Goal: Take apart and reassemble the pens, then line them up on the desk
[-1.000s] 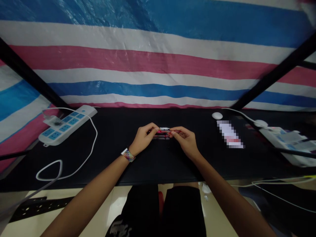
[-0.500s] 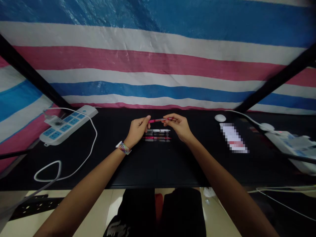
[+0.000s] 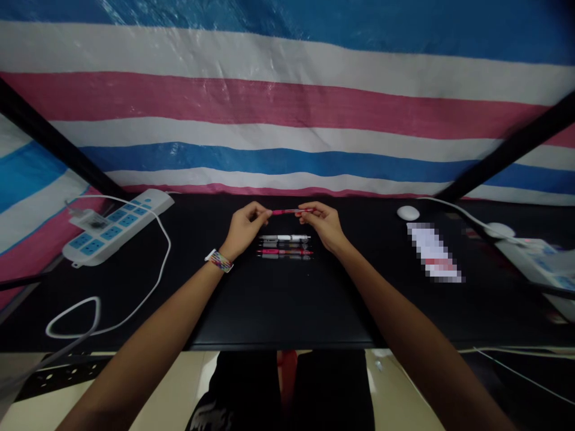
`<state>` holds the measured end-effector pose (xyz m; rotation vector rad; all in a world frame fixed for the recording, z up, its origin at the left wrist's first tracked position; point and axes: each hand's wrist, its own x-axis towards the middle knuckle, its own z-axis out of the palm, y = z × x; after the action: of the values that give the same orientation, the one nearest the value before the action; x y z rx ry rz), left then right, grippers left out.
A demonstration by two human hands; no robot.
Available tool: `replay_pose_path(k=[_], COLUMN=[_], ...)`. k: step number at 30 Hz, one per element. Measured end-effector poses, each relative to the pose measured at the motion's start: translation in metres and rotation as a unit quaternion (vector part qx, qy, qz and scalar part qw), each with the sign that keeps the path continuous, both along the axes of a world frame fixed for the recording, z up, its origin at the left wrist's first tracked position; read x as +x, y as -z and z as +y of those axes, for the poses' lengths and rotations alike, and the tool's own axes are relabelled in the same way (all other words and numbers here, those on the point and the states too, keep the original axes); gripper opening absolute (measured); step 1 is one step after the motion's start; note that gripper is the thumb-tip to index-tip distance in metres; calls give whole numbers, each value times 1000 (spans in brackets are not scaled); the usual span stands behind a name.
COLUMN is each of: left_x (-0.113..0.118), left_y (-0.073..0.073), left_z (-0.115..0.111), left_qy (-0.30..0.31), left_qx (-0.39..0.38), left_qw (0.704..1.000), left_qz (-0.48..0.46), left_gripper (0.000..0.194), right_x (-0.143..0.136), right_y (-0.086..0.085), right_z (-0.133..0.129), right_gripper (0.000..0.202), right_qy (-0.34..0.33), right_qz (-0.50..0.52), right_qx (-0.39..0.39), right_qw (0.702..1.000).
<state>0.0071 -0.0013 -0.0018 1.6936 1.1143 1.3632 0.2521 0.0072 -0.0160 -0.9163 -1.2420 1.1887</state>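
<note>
A pink-red pen (image 3: 287, 211) spans level between my two hands, behind a row of other pens. My left hand (image 3: 247, 225) pinches its left end with thumb and fingers. At the other end, my right hand (image 3: 324, 224) has its fingers closed around the pen. Nearer to me on the black table lie a white pen (image 3: 285, 237), a dark pen (image 3: 283, 245) and a red pen (image 3: 285, 252), side by side and roughly parallel. A woven multicoloured band (image 3: 220, 261) circles my left wrist.
A white power strip (image 3: 96, 245) with a looping white cable (image 3: 166, 263) sits on the left of the black table (image 3: 278, 305). To the right are a white round object (image 3: 408, 213), a blurred-out flat item (image 3: 435, 254) and another power strip (image 3: 534, 260). Striped sheeting (image 3: 287, 108) hangs behind.
My left hand has shifted slightly left and up, uncovering the left ends of the lying pens. The held pen is now more level and a little farther back. The view has tilted slightly.
</note>
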Motion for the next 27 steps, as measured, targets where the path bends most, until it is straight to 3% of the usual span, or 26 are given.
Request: replay_pose_path(k=[2, 6, 10, 15, 27], left_x=[0, -3, -6, -10, -14], left_y=[0, 3, 9, 14, 16], left_z=[0, 3, 7, 14, 18], left_qy=[-14, 7, -24, -22, -25], left_qx=[-12, -15, -44, -12, -11], left_qw=[1000, 999, 999, 997, 995], left_qz=[2, -30, 6, -70, -100], left_gripper=[42, 35, 60, 20, 14], right_x=[1, 1, 1, 3, 7], right_y=[2, 5, 4, 1, 7], right_z=[1, 2, 2, 3, 12], right_gripper=[30, 32, 31, 32, 26], right_qy=[-5, -3, -13, 4, 23], right_qz=[1, 7, 20, 43, 50], right_qx=[-7, -15, -16, -31, -24], right_qw=[1000, 1000, 1000, 999, 998])
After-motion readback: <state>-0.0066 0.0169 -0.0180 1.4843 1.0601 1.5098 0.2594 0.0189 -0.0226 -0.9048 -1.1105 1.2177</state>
